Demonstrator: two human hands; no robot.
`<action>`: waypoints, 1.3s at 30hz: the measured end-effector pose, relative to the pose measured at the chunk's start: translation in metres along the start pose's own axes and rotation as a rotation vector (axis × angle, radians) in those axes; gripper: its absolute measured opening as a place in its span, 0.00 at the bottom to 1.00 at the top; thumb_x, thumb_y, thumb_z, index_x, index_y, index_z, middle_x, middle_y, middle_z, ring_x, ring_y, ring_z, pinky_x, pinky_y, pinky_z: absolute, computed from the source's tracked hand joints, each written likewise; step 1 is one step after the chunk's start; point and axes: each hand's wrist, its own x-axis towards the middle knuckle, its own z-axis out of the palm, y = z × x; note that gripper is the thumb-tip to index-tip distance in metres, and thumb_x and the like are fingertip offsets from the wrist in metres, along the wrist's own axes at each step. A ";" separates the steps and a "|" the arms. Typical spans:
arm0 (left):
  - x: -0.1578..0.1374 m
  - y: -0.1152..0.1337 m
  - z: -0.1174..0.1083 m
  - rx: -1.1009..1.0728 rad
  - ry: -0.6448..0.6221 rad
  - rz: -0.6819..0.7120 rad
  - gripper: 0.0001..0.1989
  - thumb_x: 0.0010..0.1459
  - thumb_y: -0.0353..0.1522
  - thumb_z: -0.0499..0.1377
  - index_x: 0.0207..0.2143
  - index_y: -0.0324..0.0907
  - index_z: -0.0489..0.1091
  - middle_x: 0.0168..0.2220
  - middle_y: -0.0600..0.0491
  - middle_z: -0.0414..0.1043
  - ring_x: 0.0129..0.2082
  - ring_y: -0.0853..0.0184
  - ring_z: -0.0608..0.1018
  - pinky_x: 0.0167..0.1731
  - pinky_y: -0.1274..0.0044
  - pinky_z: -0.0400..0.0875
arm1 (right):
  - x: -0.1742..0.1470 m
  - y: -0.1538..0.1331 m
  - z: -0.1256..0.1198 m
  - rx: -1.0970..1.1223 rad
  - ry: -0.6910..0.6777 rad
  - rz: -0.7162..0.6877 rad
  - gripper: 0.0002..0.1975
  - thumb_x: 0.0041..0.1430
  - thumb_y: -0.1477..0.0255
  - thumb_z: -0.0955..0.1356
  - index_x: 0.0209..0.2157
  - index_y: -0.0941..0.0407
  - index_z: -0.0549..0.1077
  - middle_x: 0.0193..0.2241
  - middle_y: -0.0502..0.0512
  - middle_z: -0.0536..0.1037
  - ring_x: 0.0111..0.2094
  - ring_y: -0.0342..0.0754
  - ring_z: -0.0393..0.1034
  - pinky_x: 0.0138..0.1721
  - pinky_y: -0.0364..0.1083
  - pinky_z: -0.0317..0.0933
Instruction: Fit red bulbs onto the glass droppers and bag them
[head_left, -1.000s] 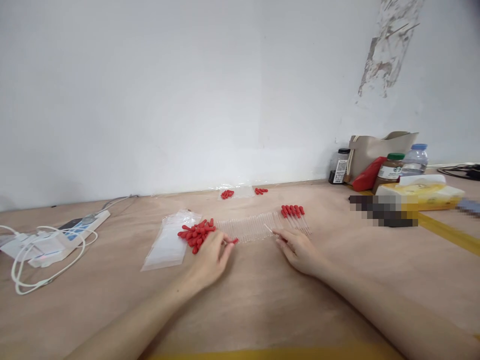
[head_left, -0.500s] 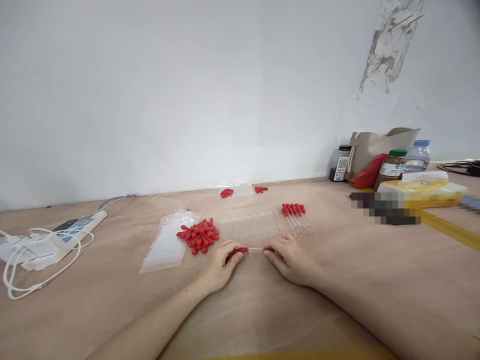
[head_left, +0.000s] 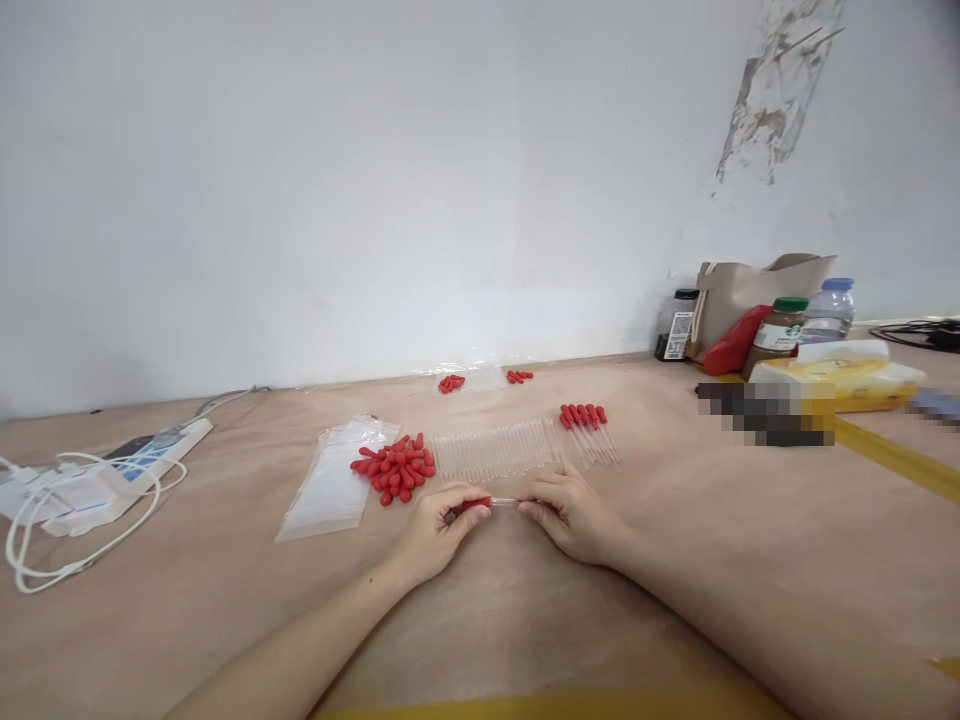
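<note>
Between finger and thumb, my left hand (head_left: 444,525) pinches a red rubber dropper bulb (head_left: 477,503). My right hand (head_left: 571,512) is closed on a thin clear glass tube (head_left: 504,502), whose left end meets the bulb's mouth; how deep it sits inside I cannot tell. Behind my hands lies a row of several clear glass tubes (head_left: 495,449). A pile of red bulbs (head_left: 396,467) is to the left of that row. At its right end are several droppers (head_left: 589,430), each a tube with a red bulb on it.
Clear plastic bags (head_left: 330,480) lie left of the bulb pile. Bagged red bulbs (head_left: 451,384) rest near the wall. A power strip (head_left: 142,475) with white cables is at far left. Bottles, a jar (head_left: 778,335) and a tissue pack (head_left: 844,378) stand at right.
My right hand has come slightly closer to my left, so less of the tube shows between them. The left hand keeps its pinch on the bulb. The view has shifted slightly.
</note>
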 end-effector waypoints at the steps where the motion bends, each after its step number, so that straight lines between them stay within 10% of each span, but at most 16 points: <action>1: -0.001 0.001 0.000 -0.001 -0.008 0.017 0.07 0.57 0.32 0.54 0.35 0.41 0.71 0.32 0.52 0.71 0.32 0.69 0.72 0.32 0.79 0.66 | 0.000 0.001 -0.001 0.003 -0.007 -0.009 0.09 0.59 0.72 0.59 0.33 0.55 0.71 0.29 0.51 0.74 0.31 0.42 0.65 0.36 0.44 0.48; 25: -0.006 0.009 0.002 0.236 -0.147 0.209 0.09 0.59 0.31 0.50 0.33 0.38 0.69 0.28 0.51 0.68 0.28 0.70 0.70 0.29 0.80 0.64 | -0.004 -0.007 0.006 -0.186 0.014 -0.106 0.10 0.56 0.75 0.60 0.23 0.58 0.68 0.21 0.49 0.72 0.23 0.39 0.59 0.33 0.45 0.41; 39: -0.003 0.004 -0.004 0.215 0.009 0.062 0.14 0.56 0.33 0.54 0.45 0.44 0.65 0.33 0.52 0.68 0.28 0.70 0.70 0.29 0.78 0.66 | -0.001 -0.016 -0.013 -0.430 -0.050 -0.037 0.11 0.55 0.72 0.61 0.24 0.56 0.72 0.25 0.55 0.73 0.31 0.46 0.61 0.33 0.47 0.44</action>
